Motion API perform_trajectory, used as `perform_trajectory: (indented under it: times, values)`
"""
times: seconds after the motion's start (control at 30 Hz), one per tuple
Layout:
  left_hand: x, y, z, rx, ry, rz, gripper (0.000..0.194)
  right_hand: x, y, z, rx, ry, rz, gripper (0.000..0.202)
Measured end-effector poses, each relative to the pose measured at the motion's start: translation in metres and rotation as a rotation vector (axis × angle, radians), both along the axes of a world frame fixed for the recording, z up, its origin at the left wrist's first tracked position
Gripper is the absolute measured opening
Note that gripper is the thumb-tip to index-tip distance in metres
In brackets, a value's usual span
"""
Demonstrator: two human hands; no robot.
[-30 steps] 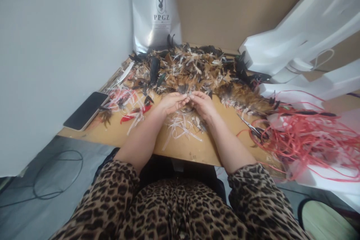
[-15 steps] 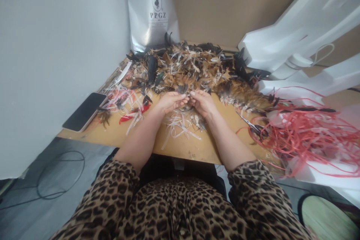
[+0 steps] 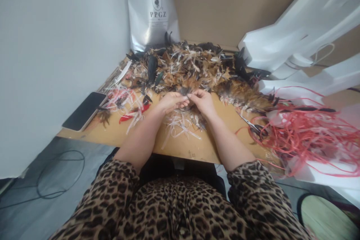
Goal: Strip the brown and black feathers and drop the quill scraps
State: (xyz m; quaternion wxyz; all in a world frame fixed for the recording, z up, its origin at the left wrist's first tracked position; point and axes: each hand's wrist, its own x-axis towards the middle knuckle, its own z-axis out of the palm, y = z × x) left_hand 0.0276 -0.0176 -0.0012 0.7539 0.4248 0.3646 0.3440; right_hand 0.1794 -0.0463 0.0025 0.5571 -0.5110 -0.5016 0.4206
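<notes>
Above the desk, we see our left hand pinching a feather tuft; our right hand's fingertips meet it there, their grip too small to tell. Pale strips lie nearer us, a phone left, scissors right.

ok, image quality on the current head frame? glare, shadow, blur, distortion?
Head view: bright sheen on the silver bag, print still readable; darker shadow on the brown wall, upper right; fine detail soft, so whatever is between the left hand and right hand is hard to make out; wide-angle stretch toward the lower corners, as at the sleeves.
</notes>
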Motion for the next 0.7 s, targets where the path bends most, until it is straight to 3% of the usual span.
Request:
perform_trajectory:
  times: [0.27, 0.7]
  values:
    - [0.002, -0.003, 0.005, 0.066, 0.038, -0.001, 0.010, -0.002, 0.001, -0.002, -0.078, 0.156, 0.039, 0.031]
    - [0.009, -0.001, -0.008, 0.112, -0.009, 0.004, 0.011, -0.009, 0.003, -0.013, -0.053, 0.377, 0.003, 0.029]
